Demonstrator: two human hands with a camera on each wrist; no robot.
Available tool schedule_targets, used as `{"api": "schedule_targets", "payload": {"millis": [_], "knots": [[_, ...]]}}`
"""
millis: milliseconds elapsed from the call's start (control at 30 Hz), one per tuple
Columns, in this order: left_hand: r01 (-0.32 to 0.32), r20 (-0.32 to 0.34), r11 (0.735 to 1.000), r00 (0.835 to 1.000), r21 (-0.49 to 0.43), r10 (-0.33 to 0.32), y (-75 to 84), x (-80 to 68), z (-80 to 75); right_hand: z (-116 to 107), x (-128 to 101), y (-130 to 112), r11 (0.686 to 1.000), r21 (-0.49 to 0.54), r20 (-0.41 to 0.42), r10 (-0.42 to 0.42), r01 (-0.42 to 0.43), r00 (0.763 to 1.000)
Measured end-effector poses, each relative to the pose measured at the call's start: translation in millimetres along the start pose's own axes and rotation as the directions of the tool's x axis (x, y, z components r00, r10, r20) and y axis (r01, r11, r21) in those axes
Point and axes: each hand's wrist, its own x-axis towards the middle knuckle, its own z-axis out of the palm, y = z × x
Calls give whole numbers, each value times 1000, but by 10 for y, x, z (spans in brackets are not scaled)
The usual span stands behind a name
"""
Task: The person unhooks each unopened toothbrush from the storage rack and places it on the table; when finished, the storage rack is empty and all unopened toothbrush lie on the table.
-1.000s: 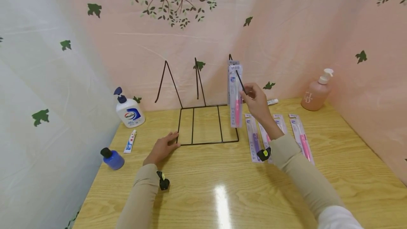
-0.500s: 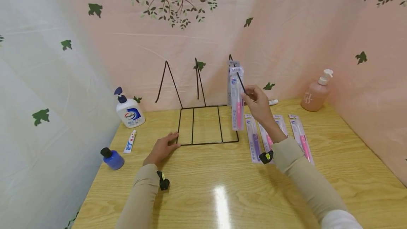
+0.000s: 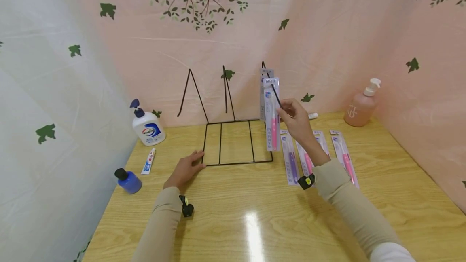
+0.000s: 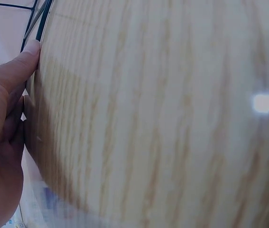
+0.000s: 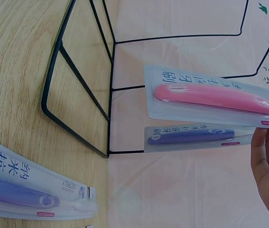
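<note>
A black wire display rack stands on the wooden table, with upright hooks at its back. My left hand rests at its front left corner; in the left wrist view the thumb touches the black wire. On the right hook hangs a pink toothbrush in a clear blister pack. My right hand pinches this pack's right edge, close to the hook's tip. Behind it on the same hook hangs another packaged toothbrush, purple-blue in the right wrist view. Some fingertips of the right hand are hidden.
Several packaged toothbrushes lie right of the rack, including a purple one and a pink one. A white pump bottle, toothpaste tube and blue bottle stand or lie left. A pink pump bottle stands back right.
The front pink toothbrush pack has slid slightly down and forward along the hook, and my right hand has moved down a little with it. My left hand stays at the rack's corner.
</note>
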Motion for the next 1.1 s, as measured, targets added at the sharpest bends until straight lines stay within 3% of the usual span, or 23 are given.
{"api": "schedule_targets", "payload": {"millis": [1100], "knots": [[7,7,1000,1000,-12,-7,1,-2,1,-104,-267,-116,999,-42,54,-6,8,998]]}}
